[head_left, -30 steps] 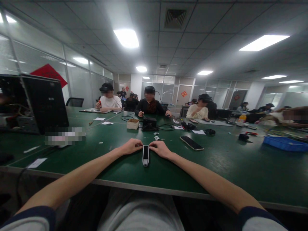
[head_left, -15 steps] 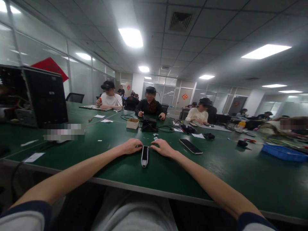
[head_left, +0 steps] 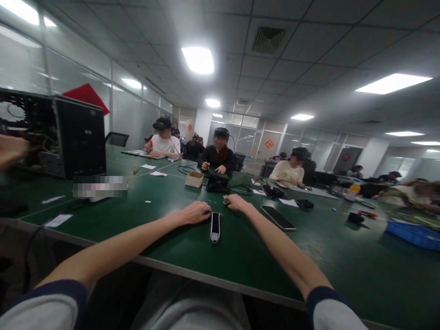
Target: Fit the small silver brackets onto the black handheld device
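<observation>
Handheld device (head_left: 215, 228), slim, pale body with dark screen: one, lying flat on the green tabletop (head_left: 240, 263), in front of the wearer, its narrower end toward the table's near edge. Loose, nothing visibly clamping it.

Risks, as judged: a sideways push from the left hand (head_left: 197, 212) could swivel or slide the device, since its surroundings offer no stop. The right forearm lies just beside a smartphone (head_left: 277, 217), face up; an outward sweep of the elbow could nudge it. Small pale scraps (head_left: 225, 198) at the right hand (head_left: 235, 202) could be scattered by a careless brush of the fingers.

Left-hand fingers: curled, tips bunched beside the device's far left corner; contact, and any gap between thumb and forefinger, cannot be told.

Right-hand fingers: bent downward, past the device's far end and apart from it, tips at the pale scraps; whether pinched on one cannot be told.

Beyond the hands: small open cardboard box (head_left: 194, 179), one; black boxy unit (head_left: 217, 182), one, beside it.
</observation>
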Motion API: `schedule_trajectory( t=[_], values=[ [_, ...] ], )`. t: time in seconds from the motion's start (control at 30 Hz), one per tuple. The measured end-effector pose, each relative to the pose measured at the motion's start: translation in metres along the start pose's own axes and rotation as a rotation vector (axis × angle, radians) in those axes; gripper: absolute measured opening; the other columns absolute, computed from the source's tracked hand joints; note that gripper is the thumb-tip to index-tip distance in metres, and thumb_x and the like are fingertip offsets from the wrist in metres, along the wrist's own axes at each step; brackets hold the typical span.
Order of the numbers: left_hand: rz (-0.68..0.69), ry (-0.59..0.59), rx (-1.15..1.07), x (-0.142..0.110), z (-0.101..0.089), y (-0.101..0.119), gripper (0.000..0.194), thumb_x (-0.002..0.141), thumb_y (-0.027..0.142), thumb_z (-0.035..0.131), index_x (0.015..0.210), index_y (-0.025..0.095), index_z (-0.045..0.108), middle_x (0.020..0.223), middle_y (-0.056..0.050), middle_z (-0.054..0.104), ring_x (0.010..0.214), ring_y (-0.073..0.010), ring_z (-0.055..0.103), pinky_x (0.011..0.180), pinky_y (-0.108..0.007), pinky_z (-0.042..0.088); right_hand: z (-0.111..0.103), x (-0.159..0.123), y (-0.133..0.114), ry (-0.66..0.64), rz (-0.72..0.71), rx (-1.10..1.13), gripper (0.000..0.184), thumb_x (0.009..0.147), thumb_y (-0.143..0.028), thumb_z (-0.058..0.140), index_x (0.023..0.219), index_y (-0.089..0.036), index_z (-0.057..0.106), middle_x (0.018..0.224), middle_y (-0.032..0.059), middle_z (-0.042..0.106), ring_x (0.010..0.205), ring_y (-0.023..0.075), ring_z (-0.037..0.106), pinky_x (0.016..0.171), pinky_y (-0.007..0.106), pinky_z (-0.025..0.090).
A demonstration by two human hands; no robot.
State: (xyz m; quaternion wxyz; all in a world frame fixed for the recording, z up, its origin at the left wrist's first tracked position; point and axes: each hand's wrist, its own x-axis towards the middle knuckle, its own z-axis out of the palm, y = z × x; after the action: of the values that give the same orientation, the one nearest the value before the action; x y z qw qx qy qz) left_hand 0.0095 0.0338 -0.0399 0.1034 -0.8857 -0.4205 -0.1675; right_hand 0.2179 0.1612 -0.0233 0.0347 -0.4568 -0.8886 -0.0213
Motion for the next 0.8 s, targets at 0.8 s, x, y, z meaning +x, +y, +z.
schedule_trajectory(
  t=[0.8],
  values=[
    [-0.279,0.348,-0.276,-0.002,-0.025,-0.002,0.022,0.083,0.035,0.051,0.089,0.015,0.058,0.077,-0.001,0.060,0.066,-0.0127,0.054,0.063,-0.023,0.042,-0.037,-0.043,-0.089,0.309,-0.184,0.667,0.022,0.076,-0.027,0.059,0.093,-0.013,0.062,0.076,0.0033,0.067,0.067,0.0129,0.061,0.062,0.021,0.045]
  ],
)
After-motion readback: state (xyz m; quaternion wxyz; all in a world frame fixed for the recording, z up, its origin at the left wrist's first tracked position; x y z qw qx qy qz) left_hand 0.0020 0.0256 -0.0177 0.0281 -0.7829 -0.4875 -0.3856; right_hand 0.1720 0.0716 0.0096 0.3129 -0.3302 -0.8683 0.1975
